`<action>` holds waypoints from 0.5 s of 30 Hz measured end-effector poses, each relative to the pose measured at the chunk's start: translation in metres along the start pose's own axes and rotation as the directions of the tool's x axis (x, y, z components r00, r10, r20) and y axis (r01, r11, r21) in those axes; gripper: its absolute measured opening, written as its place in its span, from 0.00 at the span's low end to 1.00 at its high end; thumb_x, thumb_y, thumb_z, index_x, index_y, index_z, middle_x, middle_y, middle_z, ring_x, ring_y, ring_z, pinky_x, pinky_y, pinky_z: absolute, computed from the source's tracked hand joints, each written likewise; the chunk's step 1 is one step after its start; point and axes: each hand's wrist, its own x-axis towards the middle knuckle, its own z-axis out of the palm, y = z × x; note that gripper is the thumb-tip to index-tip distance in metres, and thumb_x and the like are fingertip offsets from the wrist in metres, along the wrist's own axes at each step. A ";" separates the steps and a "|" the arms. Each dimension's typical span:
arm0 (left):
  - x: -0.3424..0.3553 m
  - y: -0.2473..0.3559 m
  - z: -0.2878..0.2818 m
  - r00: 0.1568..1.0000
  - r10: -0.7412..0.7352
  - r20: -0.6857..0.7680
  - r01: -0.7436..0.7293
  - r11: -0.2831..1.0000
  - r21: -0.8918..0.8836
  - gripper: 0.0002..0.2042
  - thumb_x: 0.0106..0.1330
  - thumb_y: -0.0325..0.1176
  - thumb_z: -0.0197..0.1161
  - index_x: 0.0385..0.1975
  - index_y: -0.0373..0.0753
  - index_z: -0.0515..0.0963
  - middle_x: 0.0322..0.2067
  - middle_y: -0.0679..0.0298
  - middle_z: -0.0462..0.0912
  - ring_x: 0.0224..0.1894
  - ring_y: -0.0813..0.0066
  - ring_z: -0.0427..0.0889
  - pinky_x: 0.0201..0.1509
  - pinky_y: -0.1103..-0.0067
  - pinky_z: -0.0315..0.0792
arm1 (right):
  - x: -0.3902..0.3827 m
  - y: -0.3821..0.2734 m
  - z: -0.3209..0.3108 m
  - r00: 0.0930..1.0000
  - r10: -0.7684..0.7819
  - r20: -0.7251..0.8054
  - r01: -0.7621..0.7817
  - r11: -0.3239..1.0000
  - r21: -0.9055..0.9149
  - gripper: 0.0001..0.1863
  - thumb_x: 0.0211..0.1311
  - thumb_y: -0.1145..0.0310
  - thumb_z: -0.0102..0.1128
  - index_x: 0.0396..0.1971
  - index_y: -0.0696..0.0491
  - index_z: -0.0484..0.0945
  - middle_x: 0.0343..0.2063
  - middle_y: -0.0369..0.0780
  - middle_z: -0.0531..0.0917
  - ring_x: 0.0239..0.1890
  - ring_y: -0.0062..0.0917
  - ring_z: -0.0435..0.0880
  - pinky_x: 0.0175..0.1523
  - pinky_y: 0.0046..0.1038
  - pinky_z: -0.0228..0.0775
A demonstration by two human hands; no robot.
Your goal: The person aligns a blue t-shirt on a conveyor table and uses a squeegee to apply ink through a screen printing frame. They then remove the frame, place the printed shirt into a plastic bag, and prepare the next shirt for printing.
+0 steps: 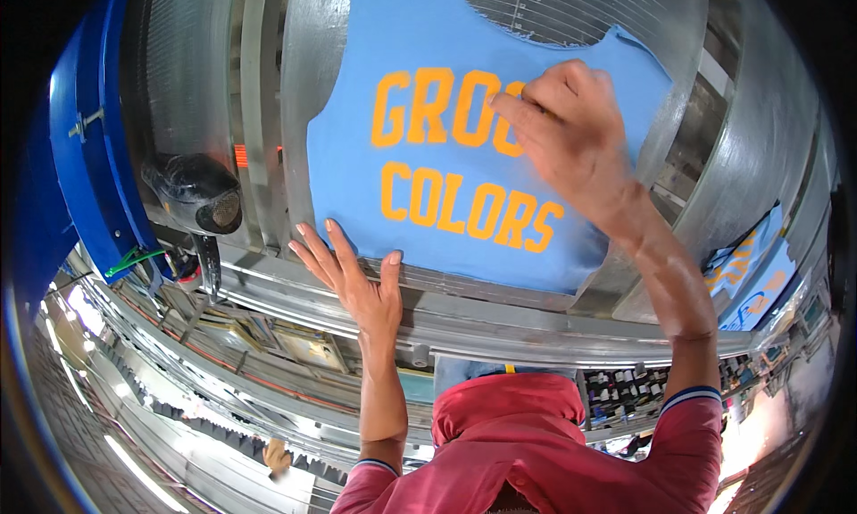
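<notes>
A light blue fabric garment panel [344, 157] with two rows of orange block lettering [428, 197] lies flat on a grey metal platen [312, 58]. My left hand [353, 277] rests open at its lower left edge, fingers spread and thumb apart, touching the fabric. My right hand [562, 130] is over the upper row of letters, slightly blurred, its fingers closed and bent and the fingertips at the letters, partly covering them. Whether it holds something between those fingers I cannot make out.
A black heat gun or dryer [192, 192] hangs left of the platen, beside a blue metal frame [107, 175]. Another blue printed fabric piece [759, 282] lies at the far right. Metal rails [268, 282] run along the near edge of the platens.
</notes>
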 end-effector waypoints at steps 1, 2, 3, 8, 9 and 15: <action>-0.001 0.002 0.003 1.000 0.009 -0.018 -0.009 1.000 -0.006 0.39 0.65 0.58 0.54 0.69 0.39 0.53 0.71 0.48 0.42 0.72 0.40 0.36 0.70 0.48 0.39 | 0.000 0.007 -0.003 0.999 -0.046 0.007 0.045 0.999 0.013 0.15 0.42 0.68 0.66 0.35 0.47 0.79 0.28 0.30 0.72 0.36 0.24 0.72 0.41 0.30 0.61; -0.002 0.005 0.006 0.999 0.017 -0.036 -0.017 1.000 -0.011 0.39 0.65 0.58 0.53 0.68 0.38 0.54 0.70 0.47 0.43 0.71 0.40 0.36 0.69 0.48 0.40 | 0.001 0.012 -0.008 0.996 -0.091 0.014 0.091 0.996 0.027 0.14 0.43 0.69 0.65 0.35 0.47 0.79 0.27 0.30 0.72 0.36 0.24 0.72 0.41 0.29 0.61; -0.003 0.003 0.008 0.999 0.023 -0.036 -0.024 1.000 -0.018 0.39 0.65 0.58 0.53 0.68 0.38 0.54 0.70 0.47 0.43 0.71 0.40 0.37 0.69 0.48 0.40 | 0.003 0.012 -0.013 0.990 -0.124 0.062 0.122 0.992 0.043 0.13 0.44 0.69 0.64 0.34 0.47 0.79 0.27 0.30 0.72 0.36 0.24 0.72 0.41 0.29 0.61; 0.001 -0.005 0.009 0.998 0.027 -0.048 -0.030 0.998 -0.047 0.38 0.64 0.57 0.56 0.68 0.40 0.56 0.70 0.44 0.43 0.70 0.35 0.35 0.67 0.45 0.42 | 0.023 0.023 -0.022 0.962 -0.213 0.172 0.221 0.975 -0.028 0.10 0.46 0.68 0.61 0.32 0.48 0.79 0.26 0.30 0.72 0.36 0.24 0.72 0.42 0.29 0.62; 0.001 -0.005 0.009 0.999 0.025 -0.046 -0.027 0.998 -0.049 0.38 0.64 0.57 0.56 0.68 0.40 0.56 0.70 0.44 0.43 0.70 0.35 0.35 0.67 0.45 0.42 | 0.021 0.021 -0.022 0.964 -0.197 0.178 0.195 0.980 0.028 0.10 0.47 0.67 0.61 0.33 0.47 0.79 0.26 0.30 0.72 0.36 0.24 0.72 0.43 0.29 0.62; -0.003 -0.003 0.009 0.998 0.009 -0.063 -0.012 0.999 -0.046 0.38 0.65 0.58 0.54 0.67 0.38 0.57 0.70 0.48 0.45 0.72 0.41 0.37 0.69 0.49 0.41 | 0.022 0.019 -0.027 0.943 -0.244 0.228 0.245 0.969 0.026 0.10 0.47 0.67 0.61 0.33 0.47 0.79 0.26 0.30 0.73 0.36 0.24 0.73 0.47 0.31 0.64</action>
